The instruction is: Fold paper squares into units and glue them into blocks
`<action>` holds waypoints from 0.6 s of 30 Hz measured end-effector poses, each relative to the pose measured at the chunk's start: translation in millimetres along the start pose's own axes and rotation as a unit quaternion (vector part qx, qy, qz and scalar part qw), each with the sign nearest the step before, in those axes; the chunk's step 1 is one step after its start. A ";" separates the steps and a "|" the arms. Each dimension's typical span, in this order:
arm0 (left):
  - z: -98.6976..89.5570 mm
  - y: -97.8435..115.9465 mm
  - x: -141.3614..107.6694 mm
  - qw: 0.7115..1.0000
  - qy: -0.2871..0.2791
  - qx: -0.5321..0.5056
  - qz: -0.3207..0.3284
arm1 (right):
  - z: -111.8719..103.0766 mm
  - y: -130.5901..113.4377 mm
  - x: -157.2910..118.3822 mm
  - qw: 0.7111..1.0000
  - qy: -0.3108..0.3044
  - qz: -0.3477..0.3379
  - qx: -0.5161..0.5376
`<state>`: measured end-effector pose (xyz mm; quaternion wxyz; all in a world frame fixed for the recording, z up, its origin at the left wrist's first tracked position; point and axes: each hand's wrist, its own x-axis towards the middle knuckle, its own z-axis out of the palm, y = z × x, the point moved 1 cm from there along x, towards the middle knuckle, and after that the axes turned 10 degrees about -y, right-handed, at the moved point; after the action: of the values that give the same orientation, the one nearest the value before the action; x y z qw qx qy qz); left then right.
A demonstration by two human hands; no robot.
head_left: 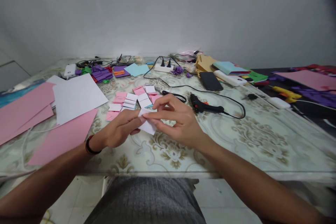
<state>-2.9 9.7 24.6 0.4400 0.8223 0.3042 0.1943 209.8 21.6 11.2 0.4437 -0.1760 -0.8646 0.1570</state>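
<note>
A small white piece of paper (148,126) is held up over the front middle of the table between both hands. My left hand (122,126) is closed, its thumb pressing on the paper's left side. With thumb and fingers, my right hand (181,120) pinches the paper's right edge. Just behind the hands lie small stacks of folded white paper (130,101) and folded pink paper (120,97), partly covered by the left hand. A black glue gun (206,105) rests on the table to the right of my right hand, its cord looping behind it.
White sheets (78,94) and pink sheets (63,140) lie at the left. Purple paper strips (101,73), a power strip (164,68) and a black phone (210,81) are further back. A yellow glue gun (286,92) sits at the right.
</note>
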 end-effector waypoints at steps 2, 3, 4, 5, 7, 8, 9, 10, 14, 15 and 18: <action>0.2 1.7 -0.3 1.000 0.012 0.021 0.018 | -2.5 -0.4 1.6 0.996 0.006 0.048 0.075; 0.2 2.7 -0.5 0.999 0.017 0.032 0.029 | -3.4 0.0 2.3 0.990 0.005 0.080 0.118; 0.3 3.7 -0.7 0.998 0.019 0.041 0.041 | -4.1 0.7 2.9 0.981 -0.001 0.113 0.157; 0.3 4.5 -0.9 0.997 0.019 0.047 0.051 | -4.4 1.5 3.5 0.971 -0.012 0.144 0.188; 0.2 5.1 -1.2 0.997 0.011 0.050 0.063 | -4.4 2.7 4.6 0.955 -0.040 0.190 0.225; 0.2 5.0 -1.3 0.996 0.008 0.050 0.068 | -4.2 3.0 5.0 0.949 -0.050 0.205 0.235; 0.2 4.8 -1.3 0.996 0.005 0.049 0.071 | -3.9 3.1 5.3 0.943 -0.057 0.216 0.245; 0.3 4.4 -1.3 0.996 0.003 0.049 0.074 | -3.5 3.2 5.5 0.938 -0.060 0.226 0.255; 1.1 3.4 -1.3 0.996 -0.004 0.052 0.074 | -1.9 2.7 5.2 0.922 -0.064 0.252 0.286; 1.3 3.4 -1.3 0.996 -0.005 0.054 0.072 | -1.6 2.5 5.1 0.919 -0.065 0.257 0.290; 2.2 3.7 -1.5 0.996 -0.009 0.059 0.061 | -0.7 2.1 4.9 0.913 -0.065 0.267 0.301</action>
<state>-1.5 5.8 26.4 0.3809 0.8653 0.2607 0.1953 208.1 25.7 14.3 0.3605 -0.2476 -0.7241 0.5333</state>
